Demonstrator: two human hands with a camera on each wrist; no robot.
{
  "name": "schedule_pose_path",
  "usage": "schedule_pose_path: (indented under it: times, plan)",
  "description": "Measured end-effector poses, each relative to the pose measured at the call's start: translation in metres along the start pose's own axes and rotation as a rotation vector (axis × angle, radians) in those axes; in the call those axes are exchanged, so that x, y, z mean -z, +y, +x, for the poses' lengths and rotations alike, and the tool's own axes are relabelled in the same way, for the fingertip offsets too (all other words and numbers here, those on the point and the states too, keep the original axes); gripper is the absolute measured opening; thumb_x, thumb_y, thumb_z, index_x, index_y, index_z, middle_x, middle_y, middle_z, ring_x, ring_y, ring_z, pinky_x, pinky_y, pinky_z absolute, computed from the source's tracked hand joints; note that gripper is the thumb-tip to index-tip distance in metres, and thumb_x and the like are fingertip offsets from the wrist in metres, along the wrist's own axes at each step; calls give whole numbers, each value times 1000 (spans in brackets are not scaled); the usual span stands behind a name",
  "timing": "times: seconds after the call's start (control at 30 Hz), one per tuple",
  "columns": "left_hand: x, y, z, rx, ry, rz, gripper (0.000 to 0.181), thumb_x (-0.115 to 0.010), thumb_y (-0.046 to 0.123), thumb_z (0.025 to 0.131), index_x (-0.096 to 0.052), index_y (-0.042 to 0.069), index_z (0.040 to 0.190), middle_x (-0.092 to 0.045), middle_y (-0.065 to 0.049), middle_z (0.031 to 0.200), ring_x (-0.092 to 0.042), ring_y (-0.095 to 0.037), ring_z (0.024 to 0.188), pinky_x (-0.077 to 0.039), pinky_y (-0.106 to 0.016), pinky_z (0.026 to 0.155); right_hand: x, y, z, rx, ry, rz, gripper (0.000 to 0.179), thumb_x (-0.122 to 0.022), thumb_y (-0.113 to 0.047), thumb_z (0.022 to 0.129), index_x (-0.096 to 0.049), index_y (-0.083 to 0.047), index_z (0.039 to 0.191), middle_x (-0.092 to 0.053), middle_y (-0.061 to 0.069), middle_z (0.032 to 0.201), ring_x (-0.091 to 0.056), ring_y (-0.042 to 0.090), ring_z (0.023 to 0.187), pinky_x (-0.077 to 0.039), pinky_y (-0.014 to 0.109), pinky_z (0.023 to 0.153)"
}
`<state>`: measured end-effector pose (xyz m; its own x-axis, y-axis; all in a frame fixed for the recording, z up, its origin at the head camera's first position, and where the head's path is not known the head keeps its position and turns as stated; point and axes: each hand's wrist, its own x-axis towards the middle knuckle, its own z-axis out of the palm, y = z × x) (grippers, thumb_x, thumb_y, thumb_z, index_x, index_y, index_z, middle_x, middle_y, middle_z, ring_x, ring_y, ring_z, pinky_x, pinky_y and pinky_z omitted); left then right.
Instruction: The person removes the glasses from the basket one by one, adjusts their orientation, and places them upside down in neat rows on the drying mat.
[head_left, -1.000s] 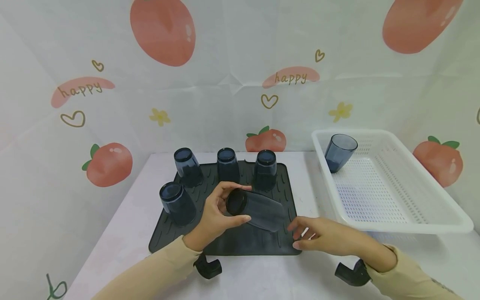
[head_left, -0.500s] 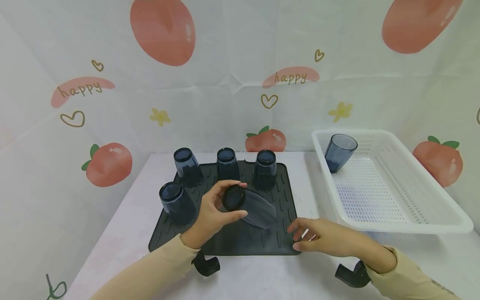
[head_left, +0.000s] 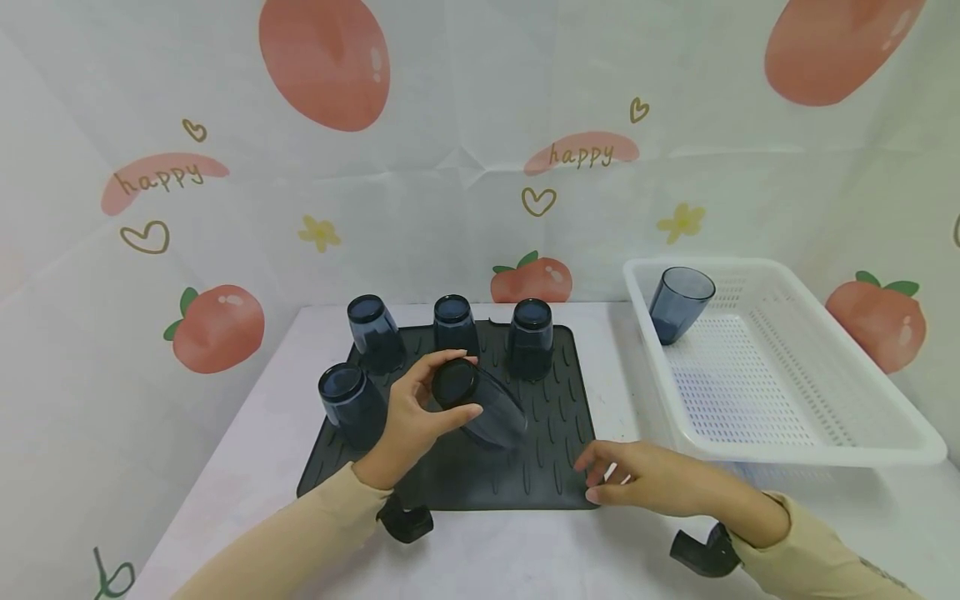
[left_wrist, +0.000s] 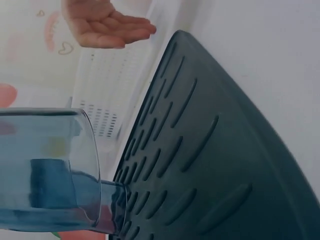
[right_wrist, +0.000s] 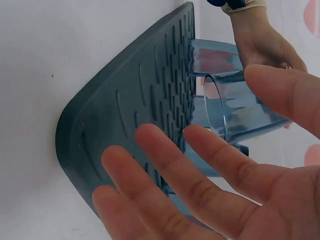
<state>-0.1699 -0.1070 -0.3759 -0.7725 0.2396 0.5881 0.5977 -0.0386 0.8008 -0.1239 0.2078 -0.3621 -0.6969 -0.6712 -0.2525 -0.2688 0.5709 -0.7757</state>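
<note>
My left hand (head_left: 408,421) grips a blue glass tumbler (head_left: 491,408) near its base, thumb on one side and fingers on the other. The tumbler is tilted above the dark drying mat (head_left: 555,467), its base toward the upper left and its mouth down to the right. In the left wrist view the tumbler's rim (left_wrist: 92,165) stands apart from the mat. My right hand (head_left: 645,479) is by the mat's right front corner, fingers loosely bent and holding nothing. The right wrist view shows its spread fingers (right_wrist: 172,165) in front of the mat.
Several upside-down tumblers stand on the mat: one at left (head_left: 352,408), and a back row with a left tumbler (head_left: 375,333), a middle tumbler (head_left: 455,325) and a right tumbler (head_left: 531,337). A white basket (head_left: 810,454) at right holds another tumbler (head_left: 678,304).
My left hand has moved left and slightly back with the tumbler, whose mouth has swung further down. The right hand has stayed nearly still.
</note>
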Motion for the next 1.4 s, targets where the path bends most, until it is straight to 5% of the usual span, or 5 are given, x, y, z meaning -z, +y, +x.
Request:
schedule_pose_path:
  times: [0.8,1.1,1.4]
  plan:
    - [19,-8,-6,54,110,250,65,-83,-2,71,-58,5,130,-65,-15,120,-63,-5,102,-51,-18,84,-4,-3,-2,18,-10,-40,29,-63,-37,93,-60,-13,110,-62,-13,92,-59,2,78,-48,22,65]
    - [9,28,0,149,150,338,61,-82,-5,70,-58,-5,126,-65,-20,117,-62,1,97,-51,-15,83,-2,-6,-1,15,-20,-19,32,-63,-36,93,-60,-11,112,-62,-12,93,-60,4,81,-49,23,68]
    - [17,5,-4,172,149,369,65,-85,0,69,-58,1,129,-66,-15,117,-63,-2,95,-52,-16,79,-3,-6,0,29,-16,-20,33,-63,-37,93,-60,-11,113,-63,-10,98,-63,5,87,-52,24,72]
